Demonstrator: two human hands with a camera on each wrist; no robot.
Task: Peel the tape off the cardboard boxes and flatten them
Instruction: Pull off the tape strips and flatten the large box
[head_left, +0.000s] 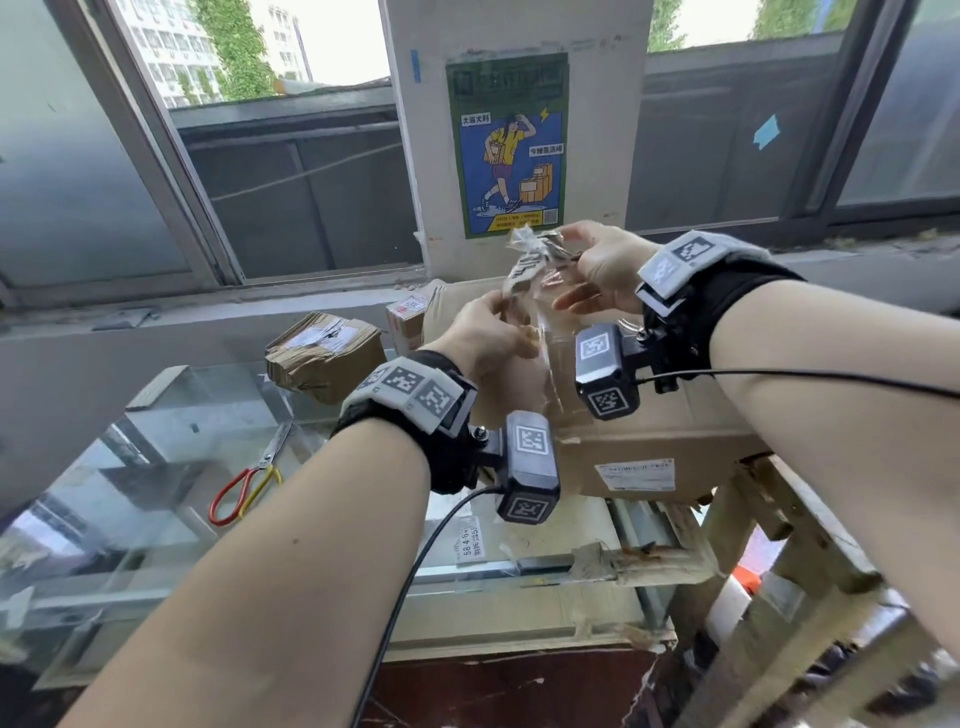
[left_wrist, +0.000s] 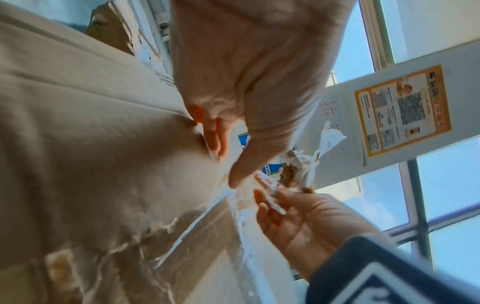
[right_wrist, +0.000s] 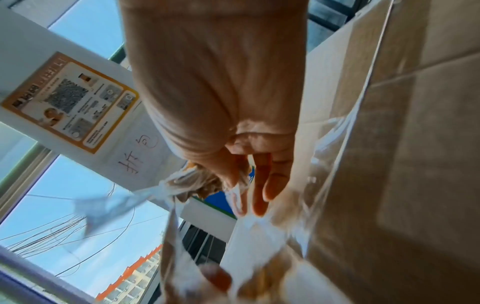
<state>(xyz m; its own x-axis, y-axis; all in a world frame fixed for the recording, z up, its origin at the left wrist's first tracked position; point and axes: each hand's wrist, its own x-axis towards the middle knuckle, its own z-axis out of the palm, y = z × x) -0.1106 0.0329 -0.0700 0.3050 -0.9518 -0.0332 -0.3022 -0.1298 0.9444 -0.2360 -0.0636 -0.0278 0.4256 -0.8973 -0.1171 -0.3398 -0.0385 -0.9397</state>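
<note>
- The right hand (head_left: 597, 270) is raised above the large cardboard box (head_left: 660, 431), its thumb and forefinger pinched together on a crumpled wad of clear tape (head_left: 530, 252); the other fingers (right_wrist: 270, 181) hang straight and loose.
- Just below that pinch, the left hand (head_left: 483, 338) pinches the same tape lower down, thumb against curled fingers.
- From the 2 grips the tape runs down as a clear, wrinkled strip to the box top, where its lower end is still stuck.
- The large cardboard box lies directly under both hands, on a glass counter (head_left: 156, 467) and a wooden frame (head_left: 753, 519).
- Left of the left hand's grip, a smaller taped box (head_left: 322, 358) sits on the glass.
- Nearer, further left, red-and-yellow-handled scissors (head_left: 249, 483) lie flat.
- Behind the grips a blue poster (head_left: 509, 145) hangs between the windows.
</note>
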